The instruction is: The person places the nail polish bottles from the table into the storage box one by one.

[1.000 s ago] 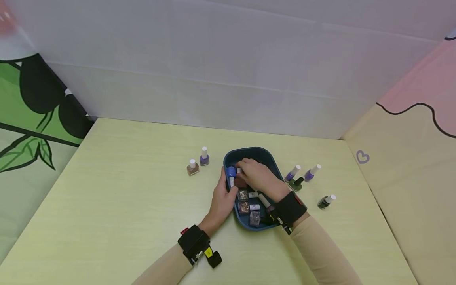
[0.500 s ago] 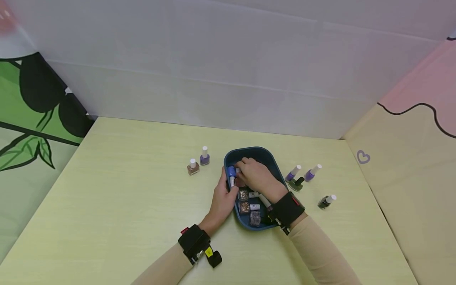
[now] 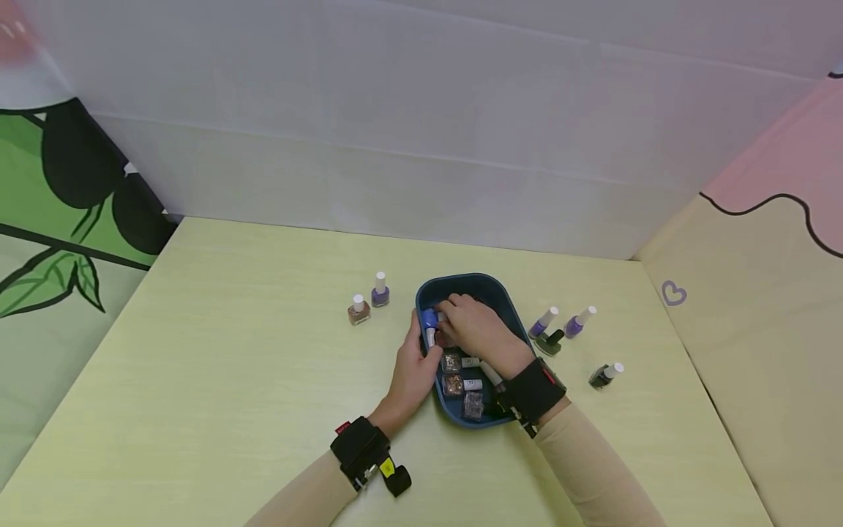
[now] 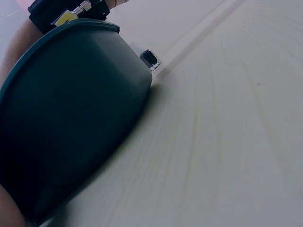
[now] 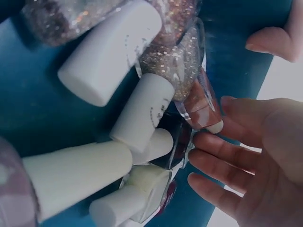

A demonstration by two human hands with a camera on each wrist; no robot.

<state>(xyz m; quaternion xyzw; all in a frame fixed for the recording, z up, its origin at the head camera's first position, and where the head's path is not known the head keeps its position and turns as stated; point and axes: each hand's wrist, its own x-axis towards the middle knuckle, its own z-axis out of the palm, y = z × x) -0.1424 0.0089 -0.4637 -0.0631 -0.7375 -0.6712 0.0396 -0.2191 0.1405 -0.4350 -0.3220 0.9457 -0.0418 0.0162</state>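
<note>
My left hand [image 3: 411, 377] grips the left side of a dark blue plastic bin [image 3: 486, 284], its thumb over the rim. The bin's outer wall [image 4: 71, 109] fills much of the left wrist view. My right hand [image 3: 479, 329] reaches into the bin, with thumb and fingers pinching a reddish-brown nail polish bottle [image 5: 201, 106] near its pale cap. A blue nail polish bottle [image 3: 429, 320] lies along the left wall beside these fingers. Below it are glitter nail polish bottles [image 3: 452, 385] with white caps; more bottles are partly hidden under my right forearm.
Left of the bin stand a brown nail polish [image 3: 358, 313] and a purple one [image 3: 380, 294]. To the right are two purple bottles [image 3: 574, 327], a green one with a dark cap [image 3: 549, 344], and a dark one [image 3: 599, 378]. A grey-white wall [image 3: 408, 197] borders the table's back.
Both hands stay at the bin, and my right fingers shift only slightly over the reddish-brown bottle. The loose bottles stand where they were.
</note>
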